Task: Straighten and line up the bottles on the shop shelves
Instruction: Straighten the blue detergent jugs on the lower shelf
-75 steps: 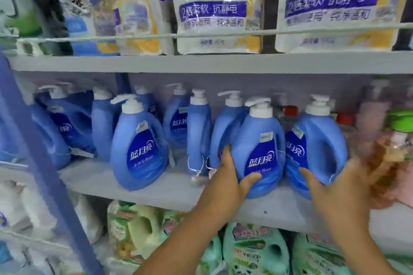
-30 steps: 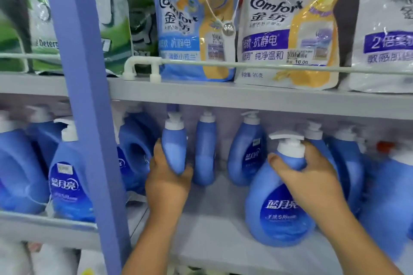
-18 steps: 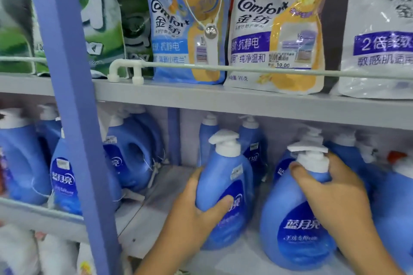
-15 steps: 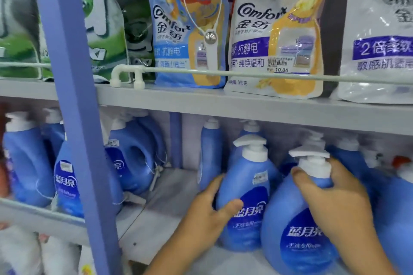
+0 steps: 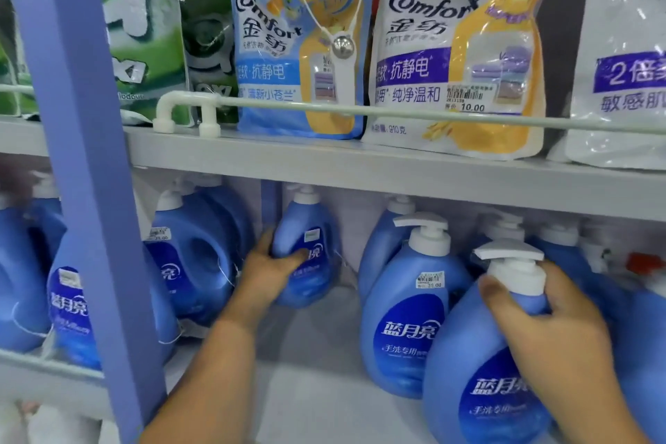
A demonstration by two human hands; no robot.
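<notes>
Left hand grips a rear blue bottle; right hand grips a front bottle on the grey shelf.

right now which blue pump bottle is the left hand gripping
The small back bottle beside the blue rear post; the left hand grips it alone.
</notes>
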